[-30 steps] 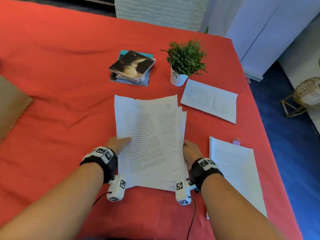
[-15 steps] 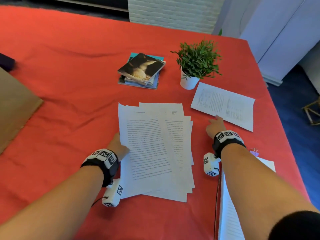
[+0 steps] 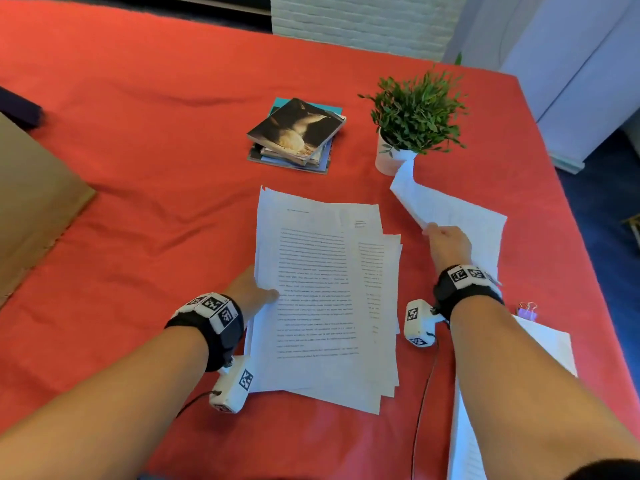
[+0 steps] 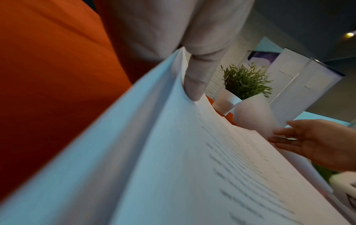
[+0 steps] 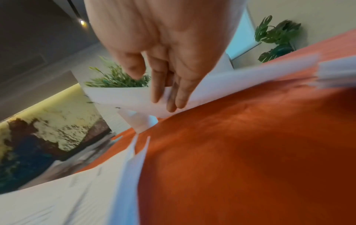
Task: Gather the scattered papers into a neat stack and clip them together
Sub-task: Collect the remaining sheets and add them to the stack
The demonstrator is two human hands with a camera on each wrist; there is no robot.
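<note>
Left hand [image 3: 254, 291]: grip pinches left edge of fanned pile of white printed papers [image 3: 325, 299] on red-clothed table [image 3: 138, 202] | Right hand [image 3: 448, 245]: grip pinches lifted, curling white printed sheet [image 3: 450, 209] near white-potted green plant [image 3: 414, 123] | pink binder clip [image 3: 528, 310] lies beside right forearm

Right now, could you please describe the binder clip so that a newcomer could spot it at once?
On the red tablecloth, look toward the right edge, just beyond the right hand's wrist. The binder clip lies at the far end of the paper sheet there; it is small and lilac among white pages.
</note>
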